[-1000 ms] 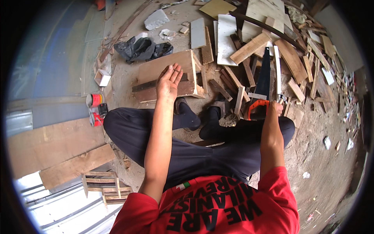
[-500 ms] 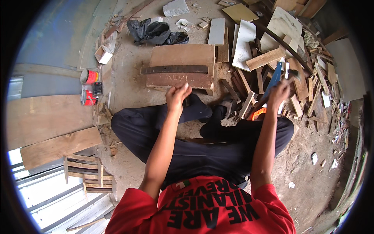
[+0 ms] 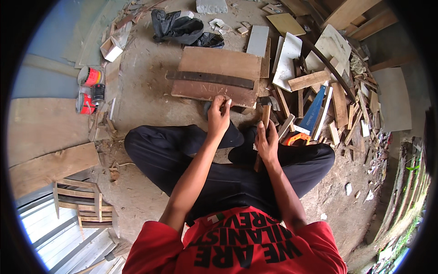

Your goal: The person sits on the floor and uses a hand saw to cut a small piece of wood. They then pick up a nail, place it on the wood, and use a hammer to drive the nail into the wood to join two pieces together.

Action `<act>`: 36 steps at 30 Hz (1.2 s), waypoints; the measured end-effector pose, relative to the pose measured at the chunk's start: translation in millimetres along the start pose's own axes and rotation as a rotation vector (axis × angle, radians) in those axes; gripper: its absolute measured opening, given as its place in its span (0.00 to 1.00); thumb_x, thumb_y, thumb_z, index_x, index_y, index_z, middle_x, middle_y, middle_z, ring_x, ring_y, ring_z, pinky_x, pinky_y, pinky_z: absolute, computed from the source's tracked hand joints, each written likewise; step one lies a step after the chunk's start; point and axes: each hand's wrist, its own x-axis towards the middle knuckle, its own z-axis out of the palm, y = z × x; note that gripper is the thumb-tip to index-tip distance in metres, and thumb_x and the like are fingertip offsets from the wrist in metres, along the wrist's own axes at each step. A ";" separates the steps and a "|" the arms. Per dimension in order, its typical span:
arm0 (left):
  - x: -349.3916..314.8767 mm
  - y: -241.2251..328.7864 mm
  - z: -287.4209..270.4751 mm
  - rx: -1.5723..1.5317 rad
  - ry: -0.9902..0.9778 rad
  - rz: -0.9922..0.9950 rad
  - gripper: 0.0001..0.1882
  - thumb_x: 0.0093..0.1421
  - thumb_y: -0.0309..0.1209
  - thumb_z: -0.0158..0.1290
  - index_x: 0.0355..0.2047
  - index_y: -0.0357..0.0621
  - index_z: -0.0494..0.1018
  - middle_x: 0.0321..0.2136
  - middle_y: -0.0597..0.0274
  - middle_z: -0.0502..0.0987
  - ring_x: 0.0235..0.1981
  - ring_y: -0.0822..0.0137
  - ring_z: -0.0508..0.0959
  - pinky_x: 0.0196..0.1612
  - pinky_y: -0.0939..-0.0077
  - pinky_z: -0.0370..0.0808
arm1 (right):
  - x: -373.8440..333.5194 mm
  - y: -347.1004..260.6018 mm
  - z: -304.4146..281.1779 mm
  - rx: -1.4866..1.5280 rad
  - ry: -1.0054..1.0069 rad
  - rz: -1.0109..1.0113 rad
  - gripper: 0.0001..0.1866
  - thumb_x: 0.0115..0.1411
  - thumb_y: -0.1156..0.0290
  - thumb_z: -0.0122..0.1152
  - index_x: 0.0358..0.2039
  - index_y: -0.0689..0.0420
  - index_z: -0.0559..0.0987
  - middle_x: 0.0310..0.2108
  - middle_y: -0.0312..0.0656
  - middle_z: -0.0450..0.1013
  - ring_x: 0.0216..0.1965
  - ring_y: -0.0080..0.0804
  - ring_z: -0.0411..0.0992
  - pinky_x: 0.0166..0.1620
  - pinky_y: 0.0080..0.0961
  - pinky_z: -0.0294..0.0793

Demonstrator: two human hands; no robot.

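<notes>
My right hand (image 3: pixel 268 142) is wrapped round the wooden handle of a claw hammer (image 3: pixel 266 114), held upright above my right leg with its dark metal head at the top. My left hand (image 3: pixel 219 119) is closed in a pinch at the near edge of a low wooden block or box (image 3: pixel 219 59). Whatever its fingertips hold, if anything, is too small to make out. Across the brown top of the box lies a long dark wood strip (image 3: pixel 210 78), beyond the left hand and apart from it.
A blue handsaw (image 3: pixel 312 112) with an orange handle leans on a heap of wood offcuts (image 3: pixel 340 102) at right. Black plastic bags (image 3: pixel 175 29) lie beyond the box. Red tins (image 3: pixel 85 104) stand at left, near a slatted wooden piece (image 3: pixel 84 201).
My right hand has brought the hammer from over the offcuts at the right inward beside the box. The left hand has shifted slightly right. The view has turned a little.
</notes>
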 end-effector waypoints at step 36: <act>32.9 -29.8 22.7 0.269 0.099 0.394 0.06 0.54 0.30 0.63 0.26 0.42 0.78 0.27 0.57 0.80 0.33 0.52 0.78 0.42 0.60 0.72 | 32.0 -86.0 30.3 -0.555 -0.189 -0.514 0.21 0.65 0.79 0.53 0.56 0.71 0.63 0.33 0.67 0.75 0.36 0.67 0.75 0.34 0.48 0.75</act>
